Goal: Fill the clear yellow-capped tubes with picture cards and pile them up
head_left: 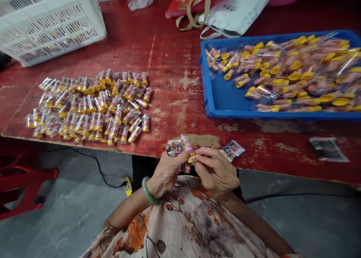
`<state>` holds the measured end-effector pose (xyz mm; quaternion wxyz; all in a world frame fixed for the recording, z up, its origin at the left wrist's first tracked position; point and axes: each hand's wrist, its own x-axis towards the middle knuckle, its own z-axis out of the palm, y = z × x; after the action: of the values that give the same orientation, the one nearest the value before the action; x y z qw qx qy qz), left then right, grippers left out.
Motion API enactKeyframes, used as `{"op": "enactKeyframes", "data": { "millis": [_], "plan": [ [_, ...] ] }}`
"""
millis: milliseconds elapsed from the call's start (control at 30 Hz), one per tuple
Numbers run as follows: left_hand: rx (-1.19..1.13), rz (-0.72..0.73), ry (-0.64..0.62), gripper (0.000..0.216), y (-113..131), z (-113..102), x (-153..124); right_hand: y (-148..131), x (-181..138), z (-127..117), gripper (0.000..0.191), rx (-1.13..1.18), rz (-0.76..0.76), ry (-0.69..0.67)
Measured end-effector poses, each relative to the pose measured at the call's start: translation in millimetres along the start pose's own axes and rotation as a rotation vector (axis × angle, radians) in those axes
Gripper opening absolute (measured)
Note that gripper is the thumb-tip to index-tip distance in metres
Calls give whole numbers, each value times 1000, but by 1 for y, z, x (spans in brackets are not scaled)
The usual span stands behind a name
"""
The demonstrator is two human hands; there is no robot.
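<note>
At the table's front edge, my left hand is closed round a small bunch of printed plastic sleeves and a small yellow-ended tube. The tube is tilted and bears a printed picture with a purple and yellow band. My right hand is closed, its thumb and fingertips pinching the tube's yellow end. Just beyond the right hand lies a small stack of printed sleeves. Part of what the left hand holds is hidden behind its fingers.
Many wrapped yellow-ended tubes stand and lie at left. A blue tray at right holds yellow-rimmed pieces in clear plastic. A white crate, a red bag and a white bag are behind. Dark sleeves lie far right.
</note>
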<state>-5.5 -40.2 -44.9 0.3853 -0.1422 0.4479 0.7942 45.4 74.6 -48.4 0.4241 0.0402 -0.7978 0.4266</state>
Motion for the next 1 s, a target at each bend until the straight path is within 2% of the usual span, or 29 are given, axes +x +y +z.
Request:
{"op": "enactKeyframes", "data": {
  "millis": [333,567,767,1000],
  "plan": [
    [-17,-10,12,41,-3,-1,0,2,-4,2,26,-15,-2,3],
    [30,13,-107,35,-2,-9,4,5,-9,-1,29,-56,29,-17],
    [99,12,-224,38,5,-14,5,3,-13,-4,34,-76,46,-17],
    [100,52,-223,39,13,-15,6,6,-15,-6,39,-48,45,-44]
  ]
}}
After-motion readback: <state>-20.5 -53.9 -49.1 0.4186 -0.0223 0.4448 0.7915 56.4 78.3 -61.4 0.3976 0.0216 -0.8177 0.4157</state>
